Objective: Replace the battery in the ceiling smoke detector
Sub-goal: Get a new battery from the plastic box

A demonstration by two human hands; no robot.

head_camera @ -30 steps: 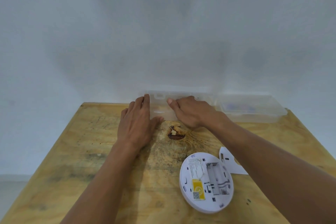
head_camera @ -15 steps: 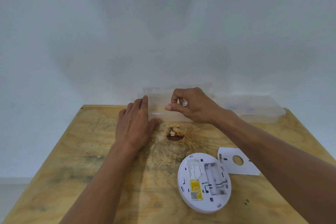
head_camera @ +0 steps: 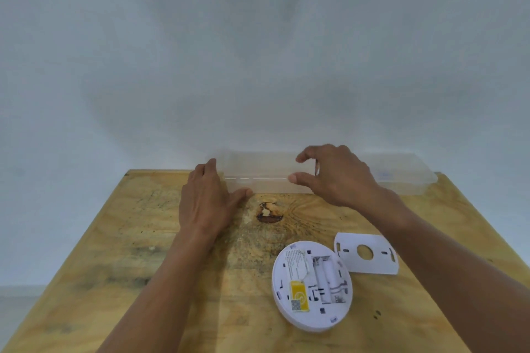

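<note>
Now, line by line:
Left hand [head_camera: 206,198]: lies flat, fingers straight, at the left end of the clear plastic box [head_camera: 401,178]; fingertips touch the box's end and the thumb reaches along its front edge. It grips nothing.
Right hand [head_camera: 335,175]: held over the middle of the box, thumb and forefinger curved apart with a gap between them. A small pale thing shows by the fingers, too blurred to name, so whether the hand holds anything cannot be told.
Clear plastic box: long and translucent, at the far edge of the table against the wall [head_camera: 258,51].
Smoke detector [head_camera: 312,285]: round and white, lying back-up on the plywood table [head_camera: 114,252], near the right forearm. Its battery bay is uncovered; a yellow label sits beside the bay.
Mounting plate [head_camera: 367,252]: white, with a round hole, lying flat just behind and right of the detector, touching or overlapping its rim.
Dark knot [head_camera: 269,212]: in the wood between the two hands.
</note>
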